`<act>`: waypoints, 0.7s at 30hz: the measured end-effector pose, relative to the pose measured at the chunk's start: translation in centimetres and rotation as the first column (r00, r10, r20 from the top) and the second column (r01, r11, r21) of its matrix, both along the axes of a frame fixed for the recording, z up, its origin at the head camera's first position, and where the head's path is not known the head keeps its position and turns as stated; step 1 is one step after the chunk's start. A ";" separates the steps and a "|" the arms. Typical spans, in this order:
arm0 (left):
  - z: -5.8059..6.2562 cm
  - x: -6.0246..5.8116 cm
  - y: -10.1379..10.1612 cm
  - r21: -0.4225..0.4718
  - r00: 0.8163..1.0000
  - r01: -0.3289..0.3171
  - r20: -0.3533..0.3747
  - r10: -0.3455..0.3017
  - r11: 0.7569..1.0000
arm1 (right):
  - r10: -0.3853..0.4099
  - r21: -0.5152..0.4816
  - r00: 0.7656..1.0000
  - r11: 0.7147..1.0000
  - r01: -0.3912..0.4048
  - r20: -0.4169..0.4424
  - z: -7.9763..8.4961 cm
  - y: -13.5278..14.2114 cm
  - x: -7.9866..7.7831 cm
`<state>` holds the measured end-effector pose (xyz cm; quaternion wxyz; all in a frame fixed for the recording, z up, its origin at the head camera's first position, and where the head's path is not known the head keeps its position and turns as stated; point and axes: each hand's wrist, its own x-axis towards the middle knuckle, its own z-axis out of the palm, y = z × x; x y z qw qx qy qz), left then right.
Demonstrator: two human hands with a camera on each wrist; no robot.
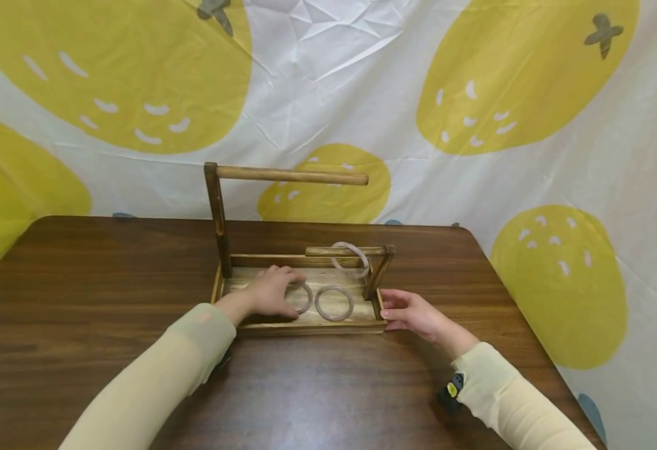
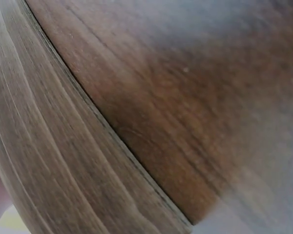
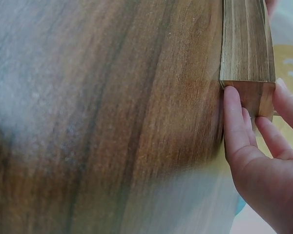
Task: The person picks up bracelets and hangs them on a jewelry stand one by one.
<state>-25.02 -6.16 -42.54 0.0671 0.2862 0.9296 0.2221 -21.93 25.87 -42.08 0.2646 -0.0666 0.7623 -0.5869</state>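
Observation:
A wooden jewelry stand with a shallow tray (image 1: 317,328) stands on the table. Inside the tray, my left hand (image 1: 269,292) pinches a translucent pale bangle (image 1: 309,299) between thumb and fingers. Just right of it a second bangle (image 1: 334,319) lies flat on the tray floor. A third bangle (image 1: 365,265) hangs around the short lower bar (image 1: 319,252). My right hand (image 1: 412,314) touches the tray's right end; the right wrist view shows fairly straight fingers (image 3: 237,117) against that end. In the left wrist view, the tray's side wall (image 2: 63,146) hides most of the left hand.
A long upper bar (image 1: 294,175) reaches right from the tall left post (image 1: 217,219). The short right post (image 1: 379,275) carries the lower bar. Brown tabletop (image 1: 109,269) surrounds the stand. A fruit-patterned curtain (image 1: 334,75) hangs behind the table.

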 end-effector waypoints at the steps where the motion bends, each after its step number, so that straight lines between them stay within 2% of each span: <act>1: 0.0 0.0 0.0 0.012 1.000 -0.004 0.015 0.004 1.000 | 0.001 -0.002 1.000 1.000 -0.001 -0.001 -0.1 0.0 0.0; 6: 0.3 0.0 -0.3 0.076 0.999 -0.023 0.040 0.020 0.997 | -0.010 -0.007 1.000 1.000 0.010 -0.001 -0.4 0.1 -0.1; 17: 1.0 -0.1 -0.8 0.120 0.994 -0.064 0.093 0.053 0.991 | -0.005 -0.006 1.000 1.000 0.004 -0.001 -0.2 0.0 0.0; 21: 1.3 -0.2 -1.1 0.153 0.996 -0.063 0.079 0.051 0.986 | -0.016 -0.004 1.000 1.000 0.016 0.004 -0.3 0.1 -0.1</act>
